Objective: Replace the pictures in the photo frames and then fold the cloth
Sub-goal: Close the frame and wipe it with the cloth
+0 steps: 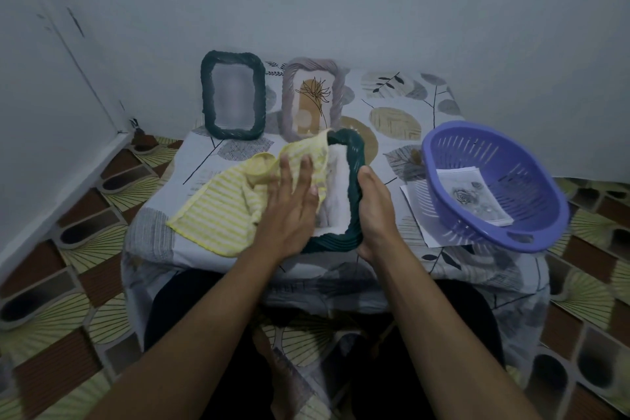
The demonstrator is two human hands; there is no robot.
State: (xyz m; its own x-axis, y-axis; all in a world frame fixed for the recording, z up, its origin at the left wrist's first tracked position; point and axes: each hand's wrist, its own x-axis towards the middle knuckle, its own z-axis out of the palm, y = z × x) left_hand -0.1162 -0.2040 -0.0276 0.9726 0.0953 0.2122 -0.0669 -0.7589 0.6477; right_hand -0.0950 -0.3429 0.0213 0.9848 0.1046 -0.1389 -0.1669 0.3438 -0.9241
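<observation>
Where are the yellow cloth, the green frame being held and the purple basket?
yellow cloth [218, 211], head view, striped flat left part.
held green frame [332, 243], head view, near rim.
purple basket [504, 153], head view, slotted far wall.

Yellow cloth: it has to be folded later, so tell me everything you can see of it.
The yellow cloth seems to be soft towelling with pale stripes and a stitched edge. It is unfolded and rumpled, one part lying on the table's patterned cover, the other bunched over the left side of the dark green frame. The left hand presses on it with straight fingers.
</observation>
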